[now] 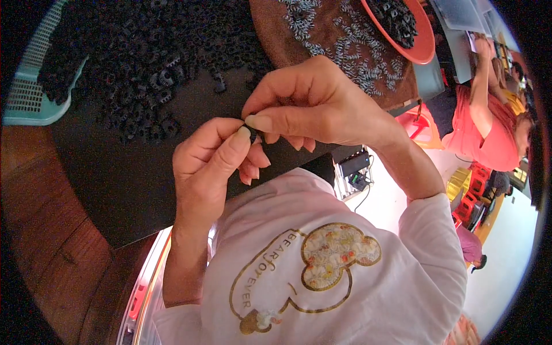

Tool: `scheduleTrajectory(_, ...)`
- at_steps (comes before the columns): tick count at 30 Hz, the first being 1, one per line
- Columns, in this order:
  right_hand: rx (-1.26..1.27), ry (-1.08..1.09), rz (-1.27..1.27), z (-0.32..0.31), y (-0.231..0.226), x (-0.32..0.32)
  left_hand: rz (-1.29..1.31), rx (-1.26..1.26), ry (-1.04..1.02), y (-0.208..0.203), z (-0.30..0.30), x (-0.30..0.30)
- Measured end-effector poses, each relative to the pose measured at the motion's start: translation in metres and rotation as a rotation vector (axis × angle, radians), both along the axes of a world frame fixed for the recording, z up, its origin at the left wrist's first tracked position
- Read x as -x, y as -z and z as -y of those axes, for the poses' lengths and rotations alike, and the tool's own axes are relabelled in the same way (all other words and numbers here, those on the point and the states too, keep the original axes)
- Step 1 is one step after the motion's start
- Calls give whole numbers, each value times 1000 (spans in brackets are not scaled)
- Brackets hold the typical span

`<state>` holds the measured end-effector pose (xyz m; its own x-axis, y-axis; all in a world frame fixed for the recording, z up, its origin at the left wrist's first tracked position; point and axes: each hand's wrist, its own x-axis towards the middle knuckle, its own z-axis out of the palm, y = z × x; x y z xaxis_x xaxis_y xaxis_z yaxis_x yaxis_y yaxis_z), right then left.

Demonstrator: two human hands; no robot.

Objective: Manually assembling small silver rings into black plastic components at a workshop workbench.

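Pinching one small black part [250, 122] between left hand [210, 158] and right hand [305, 103], both closed on it; big black-parts pile [138, 69] on the surface [115, 172] looks unworked.

Brown wooden table [52, 230], pale floor [506, 253], red stools [474, 187] beyond.

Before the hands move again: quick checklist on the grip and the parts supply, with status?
1. Small black part pinched between both thumbs: ok.
2. Left hand and right hand meeting at the part: ok.
3. Part's orientation: cannot tell, fingers hide it.
4. Pile of black parts on the dark mat: ok.
5. Metal springs on the brown surface: ok.
6. Spring already fitted in the part: cannot tell.
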<state>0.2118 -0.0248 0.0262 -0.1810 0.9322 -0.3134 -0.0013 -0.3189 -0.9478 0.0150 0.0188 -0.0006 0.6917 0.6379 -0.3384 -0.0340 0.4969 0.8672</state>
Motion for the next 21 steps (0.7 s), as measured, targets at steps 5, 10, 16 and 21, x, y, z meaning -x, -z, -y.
scheduleTrajectory(5,-184,-61,180,5,1,2,2,49,90,-3,-6,2)
scheduleTrajectory(10,-651,-101,492,10,3,11,-27,-77,-31,-6,-1,-3)
scheduleTrajectory(16,-821,-16,802,13,16,12,64,-3,-54,-6,3,-13)
scheduleTrajectory(21,-861,-29,856,13,19,10,58,-59,-96,1,7,-14)
